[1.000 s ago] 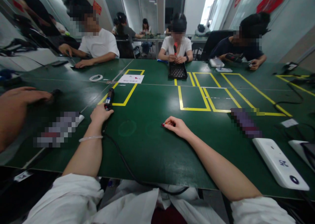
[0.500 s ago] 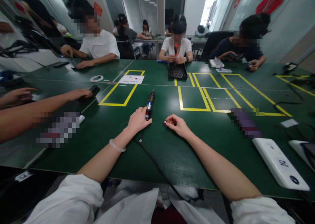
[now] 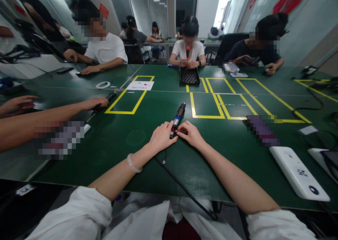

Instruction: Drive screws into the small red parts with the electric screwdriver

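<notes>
Left hand wraps the tool's rear, above the table; your right hand pinches something small, reddish beside it. Tool's probably stiff, moderately heavy, smooth: grip the barrel.

Left forearm: slants from near left toward the middle
Left wrist: almost straight
Left hand: back upward, fingers bent in a grip, thumb pointing right
Right forearm: slants from near right toward far left
Right hand: fingers curled, thumb and forefinger pinching, just beside the left thumb
</notes>
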`<state>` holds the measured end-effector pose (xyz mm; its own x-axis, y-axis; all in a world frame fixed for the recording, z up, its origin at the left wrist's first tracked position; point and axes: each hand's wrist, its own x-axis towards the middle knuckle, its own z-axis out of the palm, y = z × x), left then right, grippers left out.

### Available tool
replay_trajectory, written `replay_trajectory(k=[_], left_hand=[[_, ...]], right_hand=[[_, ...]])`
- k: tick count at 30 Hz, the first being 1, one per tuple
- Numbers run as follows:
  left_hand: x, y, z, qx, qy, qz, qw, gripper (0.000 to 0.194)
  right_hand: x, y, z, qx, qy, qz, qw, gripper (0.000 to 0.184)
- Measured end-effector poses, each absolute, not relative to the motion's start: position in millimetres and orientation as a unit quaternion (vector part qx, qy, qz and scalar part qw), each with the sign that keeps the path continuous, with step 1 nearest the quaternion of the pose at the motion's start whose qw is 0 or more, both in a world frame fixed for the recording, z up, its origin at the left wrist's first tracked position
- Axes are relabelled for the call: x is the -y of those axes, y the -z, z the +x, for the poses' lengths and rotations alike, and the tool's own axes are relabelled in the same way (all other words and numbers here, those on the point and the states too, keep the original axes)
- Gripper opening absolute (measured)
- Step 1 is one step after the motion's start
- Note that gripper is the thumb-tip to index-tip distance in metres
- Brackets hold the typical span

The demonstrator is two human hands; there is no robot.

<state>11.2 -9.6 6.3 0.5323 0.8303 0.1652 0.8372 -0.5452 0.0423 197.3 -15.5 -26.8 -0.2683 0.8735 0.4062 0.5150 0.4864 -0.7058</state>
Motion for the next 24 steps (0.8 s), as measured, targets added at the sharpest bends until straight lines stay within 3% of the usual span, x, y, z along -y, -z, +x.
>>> replay_trajectory(k=[20,24], left_hand=[[10,-6,21,0.499,0.089,-0.862,0.026,0.064],[8,-9,18,0.492,0.082,-0.867,0.018,0.063]], right_hand=[[21,21,197,0.78,-0.219,-0.442,0.384,0.013],[23,21,197,0.773,-0.231,-0.447,0.385,0.024]])
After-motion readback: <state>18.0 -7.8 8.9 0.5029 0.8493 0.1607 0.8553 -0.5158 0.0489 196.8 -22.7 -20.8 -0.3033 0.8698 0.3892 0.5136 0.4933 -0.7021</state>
